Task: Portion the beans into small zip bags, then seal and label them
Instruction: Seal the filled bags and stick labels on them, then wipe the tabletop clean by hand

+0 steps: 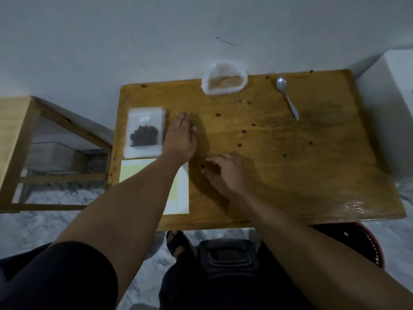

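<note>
A small clear zip bag holding dark beans and a small label lies flat at the table's left side, on top of other clear bags. My left hand lies flat on the wood just right of it, fingers straight. My right hand hovers low over the table with fingers curled around a loose dark bean; whether it pinches one I cannot tell. Several loose beans are scattered over the wooden table. A sheet of yellow and white labels lies under my left forearm.
A large clear plastic bag, nearly empty, sits at the table's far edge by the wall. A metal spoon lies at the far right. A wooden frame stands left; a red basket and black stool are below.
</note>
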